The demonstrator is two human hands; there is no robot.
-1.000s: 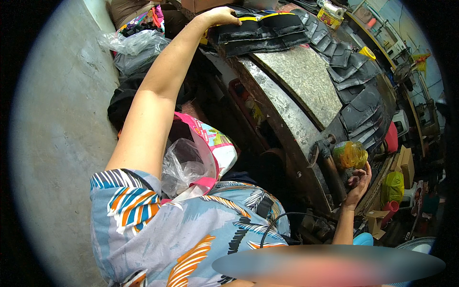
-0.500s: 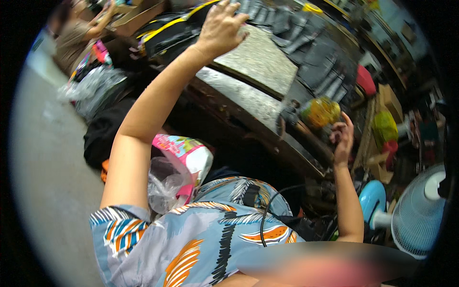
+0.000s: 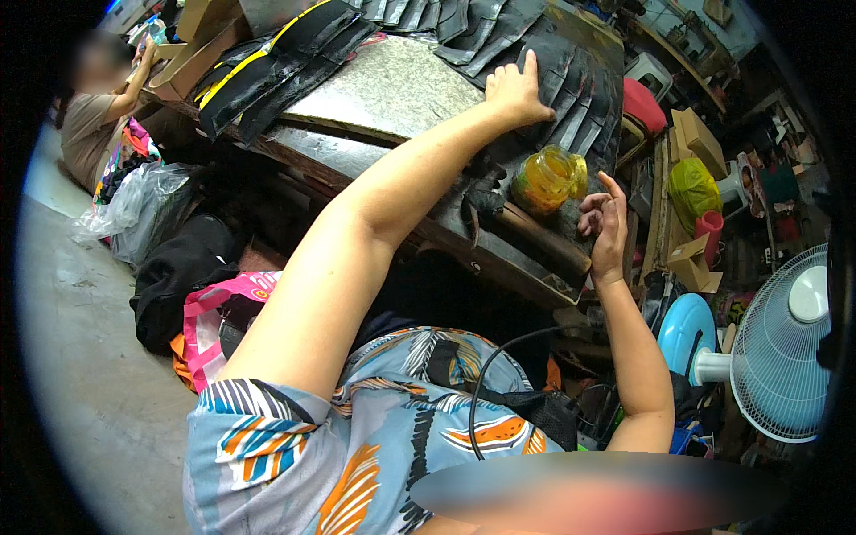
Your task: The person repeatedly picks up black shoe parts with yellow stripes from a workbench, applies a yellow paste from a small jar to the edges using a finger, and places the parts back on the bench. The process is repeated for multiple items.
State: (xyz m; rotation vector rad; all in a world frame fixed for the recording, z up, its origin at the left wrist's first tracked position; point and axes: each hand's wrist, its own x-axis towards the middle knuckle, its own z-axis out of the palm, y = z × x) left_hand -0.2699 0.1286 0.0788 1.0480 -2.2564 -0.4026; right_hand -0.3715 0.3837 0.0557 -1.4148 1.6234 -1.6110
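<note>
My left hand [image 3: 520,94] is stretched across the table onto overlapping black flat pieces [image 3: 584,107], its index finger and thumb extended and apart. The other fingers bend down, and I see nothing gripped in them. My right hand [image 3: 608,230] hovers at the table's right edge, fingers loosely bent and apart, holding nothing visible. Close to it stands a clear jar [image 3: 546,181] with yellow-orange stuff inside. In front of the jar lies a thick brown rod-like handle [image 3: 544,239], with a dark tool [image 3: 483,198] at its left end.
A pale speckled board [image 3: 392,87] lies on the table. Black pieces with a yellow strip [image 3: 281,67] are stacked at the left. Bags [image 3: 147,209] sit on the floor; a fan [image 3: 785,343] stands at right. Another person [image 3: 98,116] works far left.
My left hand has moved right and down, from above the board's far edge to the black pieces. My right hand has shifted slightly left. The whole view has turned a little.
</note>
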